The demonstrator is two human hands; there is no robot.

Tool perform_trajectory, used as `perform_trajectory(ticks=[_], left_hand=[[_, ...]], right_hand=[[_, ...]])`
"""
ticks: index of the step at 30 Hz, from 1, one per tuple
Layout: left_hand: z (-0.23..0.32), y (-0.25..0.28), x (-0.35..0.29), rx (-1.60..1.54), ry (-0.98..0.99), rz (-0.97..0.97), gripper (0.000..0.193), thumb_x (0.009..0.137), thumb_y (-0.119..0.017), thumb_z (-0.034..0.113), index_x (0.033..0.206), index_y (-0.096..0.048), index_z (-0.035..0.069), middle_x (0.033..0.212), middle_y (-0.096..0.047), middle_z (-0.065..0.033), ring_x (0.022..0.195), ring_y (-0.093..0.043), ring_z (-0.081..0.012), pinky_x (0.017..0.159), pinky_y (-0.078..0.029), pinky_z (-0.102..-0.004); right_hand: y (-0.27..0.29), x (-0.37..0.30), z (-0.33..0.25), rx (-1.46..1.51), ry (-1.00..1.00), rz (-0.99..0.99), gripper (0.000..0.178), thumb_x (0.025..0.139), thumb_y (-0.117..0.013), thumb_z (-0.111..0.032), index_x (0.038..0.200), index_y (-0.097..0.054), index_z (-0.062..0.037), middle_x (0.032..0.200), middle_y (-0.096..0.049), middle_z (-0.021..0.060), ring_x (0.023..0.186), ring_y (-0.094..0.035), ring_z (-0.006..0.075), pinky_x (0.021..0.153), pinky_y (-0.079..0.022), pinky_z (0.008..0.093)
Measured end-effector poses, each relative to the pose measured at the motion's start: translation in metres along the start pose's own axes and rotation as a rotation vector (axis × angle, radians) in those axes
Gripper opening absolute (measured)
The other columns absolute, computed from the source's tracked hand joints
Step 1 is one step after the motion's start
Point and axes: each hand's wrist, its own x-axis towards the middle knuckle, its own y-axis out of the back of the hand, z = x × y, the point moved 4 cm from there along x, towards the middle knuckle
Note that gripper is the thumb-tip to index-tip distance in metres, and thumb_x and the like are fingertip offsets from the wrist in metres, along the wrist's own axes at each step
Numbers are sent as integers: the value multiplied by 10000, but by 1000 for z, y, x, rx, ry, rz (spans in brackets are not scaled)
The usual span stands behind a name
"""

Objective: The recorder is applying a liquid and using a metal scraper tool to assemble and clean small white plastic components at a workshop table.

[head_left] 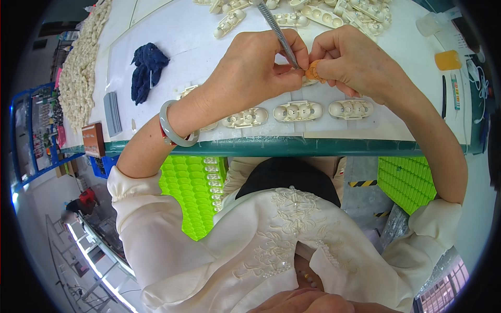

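My left hand is closed on a slim, ridged grey metal tool that looks like tweezers. The tool's tip points down to my fingertips. Pinched in my right hand is a small crumpled orange lump, its material unclear, right beside that tip. The hands nearly touch above the table. Beneath them, partly hidden, sits an off-white plastic part. A row of similar oblong parts with rounded cups lies closer to me, among them a left one, a middle one and a right one.
More off-white parts are heaped at the table's far side. A dark blue cloth and grey strips lie left, near a long pile of pale pieces. An orange-yellow container stands right. Green trays sit below the table edge.
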Motion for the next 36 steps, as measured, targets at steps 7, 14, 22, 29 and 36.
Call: perform_trajectory(ticks=[7,14,22,29,36], left_hand=[[-2,-2,1,-20,-60,10,85,709,-607,-40,782,-570,-22,756,-598,-32,730,-606,-92,682,-547,-233],[-8,4,2,-147,-65,-20,104,735,-620,-22,830,-581,-7,793,-607,-22,785,-592,-77,671,-513,-210],[-10,25,-16,-242,113,15,164,811,-632,38,959,-580,-12,836,-607,-23,798,-588,-77,725,-484,-201],[-6,17,-18,-123,103,-22,81,804,-621,30,860,-590,-20,809,-601,-24,725,-586,-70,668,-491,-186],[-1,11,-17,-3,69,40,49,748,-603,-23,792,-585,-35,774,-608,-35,709,-584,-71,638,-514,-203]], right_hand=[[2,-2,5,68,-68,-47,100,755,-575,-54,789,-589,40,571,-514,55,393,-441,70,347,-322,218],[-2,0,-3,-14,-95,-17,112,748,-587,-72,782,-590,34,570,-521,55,388,-445,76,348,-337,225],[-2,6,-9,-123,-72,-31,128,704,-611,-117,725,-582,6,554,-524,32,422,-470,82,380,-364,230],[-2,9,-8,-163,-106,-59,144,684,-611,-142,708,-572,-5,560,-526,29,435,-470,82,396,-366,234],[-2,10,-8,-142,-85,-97,132,690,-599,-131,730,-584,-6,567,-530,29,441,-473,80,399,-365,230]])
